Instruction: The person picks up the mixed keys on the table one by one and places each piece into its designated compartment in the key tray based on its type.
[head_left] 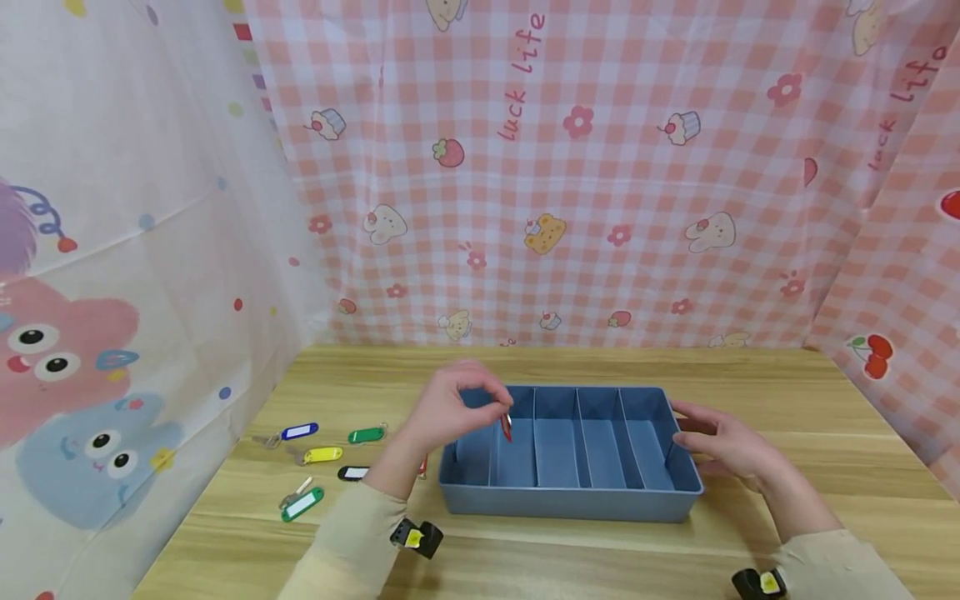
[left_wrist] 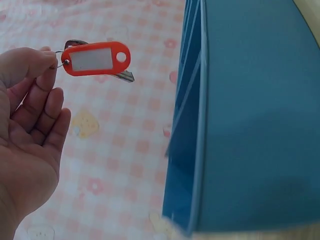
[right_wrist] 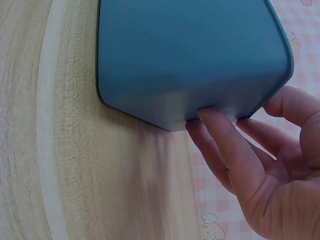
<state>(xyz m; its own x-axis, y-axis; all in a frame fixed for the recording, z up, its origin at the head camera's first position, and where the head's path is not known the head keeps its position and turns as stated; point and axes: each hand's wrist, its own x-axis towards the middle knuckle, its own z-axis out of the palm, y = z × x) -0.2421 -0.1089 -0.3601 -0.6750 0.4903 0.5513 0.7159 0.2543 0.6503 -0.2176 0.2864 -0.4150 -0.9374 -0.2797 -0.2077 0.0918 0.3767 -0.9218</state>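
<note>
My left hand (head_left: 457, 404) pinches the metal ring of a red key tag (left_wrist: 92, 59) between thumb and fingertips. The tag has a white label, and a key (left_wrist: 127, 76) hangs behind it. In the head view they dangle over the left part of a blue divided box (head_left: 570, 502). At the box's right end is my right hand (head_left: 723, 446). Its fingers (right_wrist: 232, 145) rest against the outer end wall with the thumb near the rim. The box sits on the wooden table, its several long compartments facing up.
Left of the box lie keys with a blue tag (head_left: 300, 431), a yellow tag (head_left: 323, 455) and a green tag (head_left: 302, 505). Another green tag (head_left: 367, 435) and a black-edged tag (head_left: 353, 473) are closer to my left forearm. Patterned cloth (head_left: 570, 192) hangs behind the table.
</note>
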